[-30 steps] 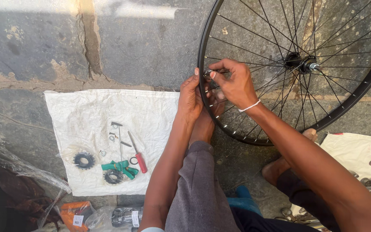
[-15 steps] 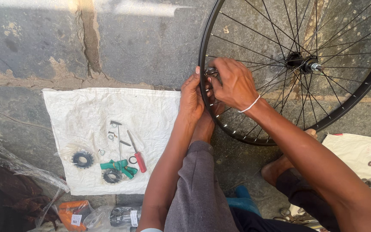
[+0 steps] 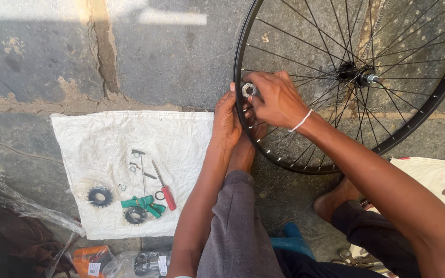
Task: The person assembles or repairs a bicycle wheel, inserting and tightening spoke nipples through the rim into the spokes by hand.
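Note:
A black spoked bicycle wheel [image 3: 441, 87] stands upright against the stone ground, hub [image 3: 356, 74] at upper right. My left hand [image 3: 226, 119] presses on the wheel's left rim, fingers closed around it. My right hand [image 3: 275, 98] reaches through at the same spot and pinches a small round silver tool [image 3: 249, 90] on a spoke by the rim. A white band circles my right wrist. My knee in grey trousers [image 3: 238, 226] rises below the hands.
A white cloth [image 3: 104, 139] on the left carries a black sprocket [image 3: 100, 196], a second toothed ring [image 3: 136, 215], green tyre levers [image 3: 142, 203], a red-handled screwdriver [image 3: 164, 189] and small metal parts. Orange packets [image 3: 91, 260] lie below it. Another white cloth [image 3: 439, 177] lies at right beside my bare foot [image 3: 336, 198].
Both hands stayed at the left rim. My right hand turned slightly over the silver tool, which now shows between the fingers.

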`<action>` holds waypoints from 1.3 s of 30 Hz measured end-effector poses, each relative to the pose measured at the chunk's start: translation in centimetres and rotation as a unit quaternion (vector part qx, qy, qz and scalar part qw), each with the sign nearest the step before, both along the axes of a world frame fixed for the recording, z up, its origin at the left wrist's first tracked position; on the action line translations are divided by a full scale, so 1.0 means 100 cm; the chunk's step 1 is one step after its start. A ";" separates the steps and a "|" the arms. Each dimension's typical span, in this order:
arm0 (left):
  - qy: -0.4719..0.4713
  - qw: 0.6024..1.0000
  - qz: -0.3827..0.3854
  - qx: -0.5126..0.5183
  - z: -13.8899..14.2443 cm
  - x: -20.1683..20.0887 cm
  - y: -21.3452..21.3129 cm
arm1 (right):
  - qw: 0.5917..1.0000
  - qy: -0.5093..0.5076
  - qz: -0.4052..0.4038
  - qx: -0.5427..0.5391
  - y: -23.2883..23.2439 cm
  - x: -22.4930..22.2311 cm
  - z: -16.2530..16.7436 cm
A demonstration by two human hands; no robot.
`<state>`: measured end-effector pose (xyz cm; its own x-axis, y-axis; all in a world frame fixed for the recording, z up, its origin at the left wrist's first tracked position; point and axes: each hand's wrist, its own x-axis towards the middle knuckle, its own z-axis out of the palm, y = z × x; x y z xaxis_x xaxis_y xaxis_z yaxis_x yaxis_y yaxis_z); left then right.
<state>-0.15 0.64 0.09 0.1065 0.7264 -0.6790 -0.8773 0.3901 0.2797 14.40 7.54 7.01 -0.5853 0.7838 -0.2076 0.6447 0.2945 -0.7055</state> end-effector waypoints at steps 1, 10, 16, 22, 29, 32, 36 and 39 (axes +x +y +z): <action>0.007 1.000 -0.003 -0.002 0.000 0.000 0.000 | 0.997 -0.067 0.029 0.006 0.006 -0.003 -0.003; 0.054 0.998 -0.030 -0.027 0.005 -0.001 0.001 | 0.951 -0.044 -0.039 0.304 -0.052 -0.013 0.012; 0.048 0.999 -0.012 0.002 0.001 0.000 0.004 | 0.994 -0.037 -0.097 -0.017 -0.004 -0.008 0.014; 0.034 0.999 0.003 -0.007 0.002 0.002 0.002 | 0.981 -0.118 0.034 0.153 -0.002 -0.008 -0.002; 0.028 0.999 -0.030 -0.001 0.007 -0.003 0.005 | 0.944 -0.027 -0.051 0.325 -0.043 -0.011 0.005; 0.020 0.999 -0.020 0.023 0.007 -0.002 0.005 | 0.994 -0.019 -0.066 0.080 -0.024 -0.004 0.012; 0.034 0.999 -0.016 -0.008 0.004 0.000 0.005 | 0.985 -0.060 -0.021 -0.163 0.012 0.003 0.002; 0.042 0.999 -0.017 -0.009 0.004 0.000 0.004 | 0.982 -0.165 0.086 0.019 0.008 0.002 -0.012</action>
<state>-0.14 1.00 0.48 0.0734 0.7113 -0.6990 -0.8375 0.4245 0.3440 14.55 8.31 5.78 -0.6149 0.6904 -0.3810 0.7753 0.4408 -0.4524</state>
